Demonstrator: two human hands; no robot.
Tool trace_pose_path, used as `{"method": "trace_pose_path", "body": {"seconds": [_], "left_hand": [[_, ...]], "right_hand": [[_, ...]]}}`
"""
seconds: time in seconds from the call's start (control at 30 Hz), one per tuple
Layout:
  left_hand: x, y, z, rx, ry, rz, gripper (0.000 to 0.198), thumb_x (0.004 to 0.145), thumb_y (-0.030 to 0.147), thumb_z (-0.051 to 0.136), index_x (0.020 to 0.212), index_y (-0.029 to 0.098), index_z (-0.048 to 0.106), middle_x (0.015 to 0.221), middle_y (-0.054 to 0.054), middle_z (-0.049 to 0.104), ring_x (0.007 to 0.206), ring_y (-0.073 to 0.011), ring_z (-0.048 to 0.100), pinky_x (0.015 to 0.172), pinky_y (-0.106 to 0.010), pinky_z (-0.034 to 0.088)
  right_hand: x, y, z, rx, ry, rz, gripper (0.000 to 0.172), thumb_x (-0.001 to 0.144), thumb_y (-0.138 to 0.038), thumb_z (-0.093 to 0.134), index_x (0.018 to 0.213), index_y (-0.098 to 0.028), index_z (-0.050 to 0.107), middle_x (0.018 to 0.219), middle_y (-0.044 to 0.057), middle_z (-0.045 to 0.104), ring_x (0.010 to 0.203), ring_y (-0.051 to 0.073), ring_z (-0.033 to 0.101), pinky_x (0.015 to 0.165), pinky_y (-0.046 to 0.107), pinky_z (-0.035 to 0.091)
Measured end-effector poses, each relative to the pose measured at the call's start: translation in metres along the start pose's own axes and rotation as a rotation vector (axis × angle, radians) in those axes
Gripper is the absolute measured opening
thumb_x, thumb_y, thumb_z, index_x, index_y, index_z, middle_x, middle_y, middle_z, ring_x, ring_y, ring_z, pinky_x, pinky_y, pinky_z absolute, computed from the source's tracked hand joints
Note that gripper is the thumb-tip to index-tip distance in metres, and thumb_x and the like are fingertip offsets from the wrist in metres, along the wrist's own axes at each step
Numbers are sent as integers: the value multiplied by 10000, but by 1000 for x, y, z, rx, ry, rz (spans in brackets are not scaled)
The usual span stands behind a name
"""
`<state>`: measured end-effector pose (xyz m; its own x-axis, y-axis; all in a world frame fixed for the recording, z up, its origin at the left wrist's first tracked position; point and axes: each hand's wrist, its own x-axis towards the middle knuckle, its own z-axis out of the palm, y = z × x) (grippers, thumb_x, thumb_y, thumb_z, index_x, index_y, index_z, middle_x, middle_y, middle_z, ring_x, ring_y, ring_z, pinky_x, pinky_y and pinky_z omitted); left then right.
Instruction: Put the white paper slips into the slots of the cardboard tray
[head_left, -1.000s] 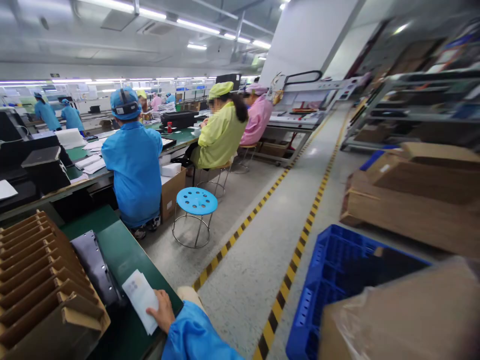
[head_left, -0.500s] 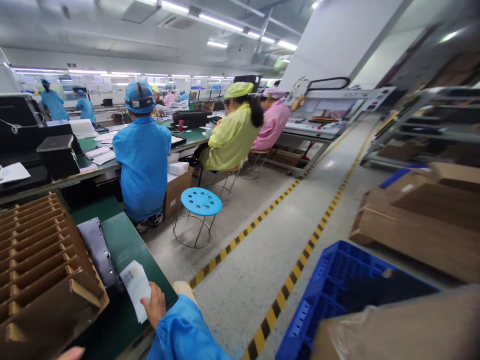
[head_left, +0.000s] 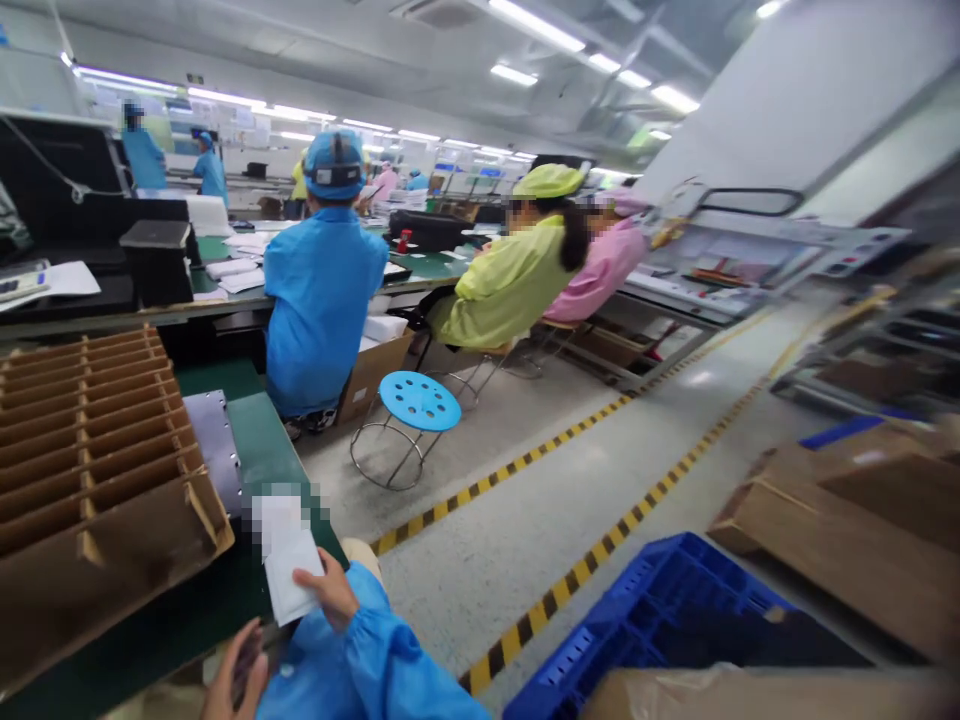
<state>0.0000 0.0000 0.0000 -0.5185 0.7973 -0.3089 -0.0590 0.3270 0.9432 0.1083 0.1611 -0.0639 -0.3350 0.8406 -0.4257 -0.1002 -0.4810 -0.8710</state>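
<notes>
The left hand (head_left: 236, 672) has risen into view, fingers (head_left: 253, 650) parted, hold unclear; the right hand (head_left: 328, 592) lies across white papers (head_left: 283, 548), grip unclear, at the edge of the green surface (head_left: 259, 440); a cardboard divider (head_left: 97, 440) stands just beside.

Right hand (head_left: 328, 590) pinching some white paper sheets (head_left: 285, 555), top end pixelated, right over the green table (head_left: 255, 430). Left hand (head_left: 236, 675) down low at the bottom left, just off the table edge. Cardboard divider tray (head_left: 97, 440) just left of the papers, blue plastic crate (head_left: 645, 625) lower right of the frame, pretty handy setup tbh.
</notes>
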Motion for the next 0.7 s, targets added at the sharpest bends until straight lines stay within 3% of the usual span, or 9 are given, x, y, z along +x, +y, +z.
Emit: {"method": "trace_pose_path", "body": {"seconds": [0.1, 0.17, 0.33, 0.57, 0.7], "left_hand": [[-6, 23, 9, -127, 36, -73, 831, 619, 720, 652, 1210, 140, 583, 1174, -176, 657, 1119, -309, 610, 961, -414, 503], [-12, 38, 21, -164, -12, -76, 852, 639, 718, 637, 1251, 131, 563, 1228, -178, 630, 1162, -304, 581, 1002, -414, 469], [-32, 62, 37, -68, -53, -45, 663, 785, 627, 548, 1178, 99, 629, 1183, -155, 658, 1089, -310, 615, 929, -391, 508], [-40, 60, 32, -86, 73, -41, 557, 804, 579, 557, 1053, 94, 670, 1028, -134, 708, 897, -275, 671, 759, -319, 546], [-40, 58, 33, -100, 131, -29, 491, 750, 545, 642, 996, 122, 676, 996, -116, 717, 932, -274, 666, 791, -310, 541]], "right_hand": [[-49, -7, -14, 125, -123, 58, 669, 491, -458, 849, 1046, -178, 599, 987, 90, 725, 897, 278, 680, 826, 421, 529], [-78, -16, -19, 205, -202, 111, 653, 510, -433, 862, 1057, -181, 610, 992, 98, 727, 896, 282, 682, 833, 421, 527], [-118, -29, -13, 256, -350, 178, 629, 493, -448, 876, 1017, -188, 646, 967, 82, 733, 906, 290, 676, 860, 430, 526], [-126, -28, -7, 184, -104, 40, 617, 545, -299, 876, 1085, -218, 588, 1085, 54, 707, 1011, 239, 648, 895, 349, 513], [-135, -34, -7, 275, -45, 157, 519, 582, -386, 852, 1009, -222, 609, 956, 48, 733, 942, 257, 672, 816, 376, 548]]}}
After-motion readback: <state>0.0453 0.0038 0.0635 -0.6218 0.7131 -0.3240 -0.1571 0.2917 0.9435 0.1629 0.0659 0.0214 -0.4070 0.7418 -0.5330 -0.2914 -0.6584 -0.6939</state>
